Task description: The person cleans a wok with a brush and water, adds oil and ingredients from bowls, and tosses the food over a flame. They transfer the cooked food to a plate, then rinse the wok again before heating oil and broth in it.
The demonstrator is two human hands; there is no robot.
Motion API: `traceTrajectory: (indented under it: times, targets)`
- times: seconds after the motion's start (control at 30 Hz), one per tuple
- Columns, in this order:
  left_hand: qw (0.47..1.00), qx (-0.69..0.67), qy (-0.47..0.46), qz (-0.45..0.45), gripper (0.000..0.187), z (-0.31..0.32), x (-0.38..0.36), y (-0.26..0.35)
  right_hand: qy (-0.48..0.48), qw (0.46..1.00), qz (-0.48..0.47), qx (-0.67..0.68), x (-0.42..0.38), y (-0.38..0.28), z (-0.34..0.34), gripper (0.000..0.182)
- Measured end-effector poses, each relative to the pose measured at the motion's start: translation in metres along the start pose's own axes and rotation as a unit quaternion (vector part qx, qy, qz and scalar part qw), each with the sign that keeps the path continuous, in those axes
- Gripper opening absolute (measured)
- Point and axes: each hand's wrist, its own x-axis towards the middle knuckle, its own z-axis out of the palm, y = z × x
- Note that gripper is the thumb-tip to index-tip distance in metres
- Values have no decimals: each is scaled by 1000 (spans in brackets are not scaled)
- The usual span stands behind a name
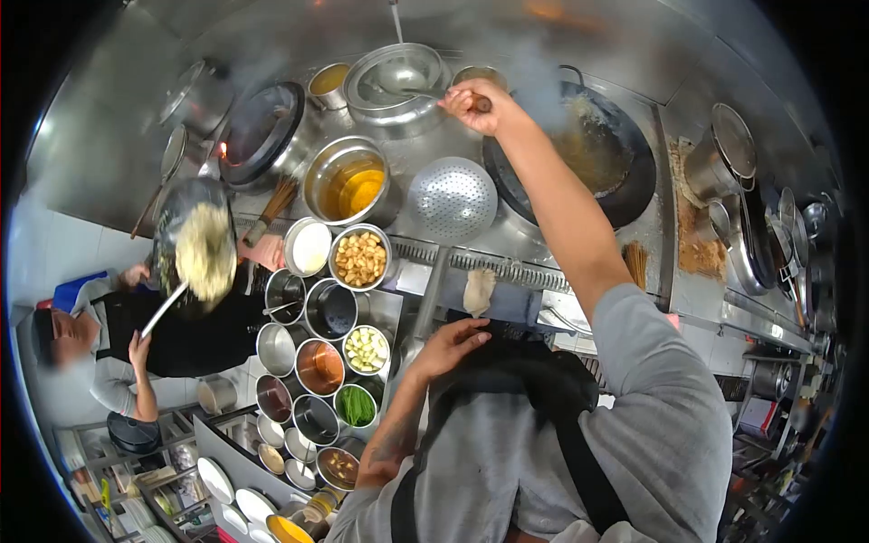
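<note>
At upper center, your right hand [476, 105] grasped the wooden-handled ladle [427, 93] over the steel pot [396, 116]. Your left hand [450, 348], loosely open, lay below the beige cloth [480, 293].

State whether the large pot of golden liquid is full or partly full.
Partly full: inside the pot, bare wall shows above the liquid.

Left of the left hand [450, 347], steel tubs [330, 312] include ones with chopped greens [357, 405] and pale green chunks [367, 348]; farther left, a co-worker [167, 335] holds a wok [167, 242] of pale yellow food [205, 252].
</note>
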Motion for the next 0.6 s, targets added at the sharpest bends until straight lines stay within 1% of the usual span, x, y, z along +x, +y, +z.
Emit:
traceTrajectory:
  times: [0.07, 0.1, 0.13, 0.2, 0.23, 0.27, 0.3, 0.33, 0.37, 0.4, 0.47, 0.5, 0.53, 0.57, 0.6]
  targets:
    - [1000, 8, -10, 10, 46, 12, 9, 6, -24, 999, -27, 34, -51, -1, -4, 27]
    - [999, 15, -22, 16, 45, 19, 16, 10, -41, 998, -45, 6, -79, -3, -9, 37]
    - [999, 19, -32, 17, 45, 29, 22, 15, -38, 998, -55, 8, -109, -7, -12, 37]
    - [998, 23, -43, 31, 44, 55, 29, 27, -11, 984, -107, -141, -174, -9, -18, 37]
    - [998, 8, -56, 37, 43, 70, 34, 34, 56, 964, -132, -225, -210, -7, -16, 26]
    - [997, 11, -66, 36, 43, 85, 40, 39, 62, 963, -140, -221, -239, -11, -21, 26]
    - [996, 9, -79, 49, 43, 99, 47, 44, 111, 929, -159, -316, -268, -14, -30, 17]
    - [994, 8, -91, 62, 43, 114, 53, 50, 158, 883, -173, -406, -293, -14, -42, 11]
    - [991, 14, -108, 76, 43, 130, 58, 61, 204, 854, -180, -443, -313, -15, -55, 12]
    - [989, 26, -121, 84, 43, 145, 63, 71, 209, 857, -181, -436, -334, -6, -65, 12]
    - [974, 85, -151, 144, 44, 178, 79, 93, 292, 781, -139, -534, -372, 13, -78, 15]
    - [974, 91, -157, 138, 44, 194, 91, 99, 317, 781, -139, -520, -379, 22, -96, 20]
    - [978, 67, -157, 120, 50, 209, 109, 107, 311, 794, -137, -505, -384, 28, -123, 22]
    - [981, 42, -157, 104, 57, 222, 125, 114, 327, 797, -159, -483, -385, 45, -146, 25]
    - [980, 50, -164, 99, 57, 232, 141, 120, 323, 816, -171, -448, -384, 60, -169, 25]
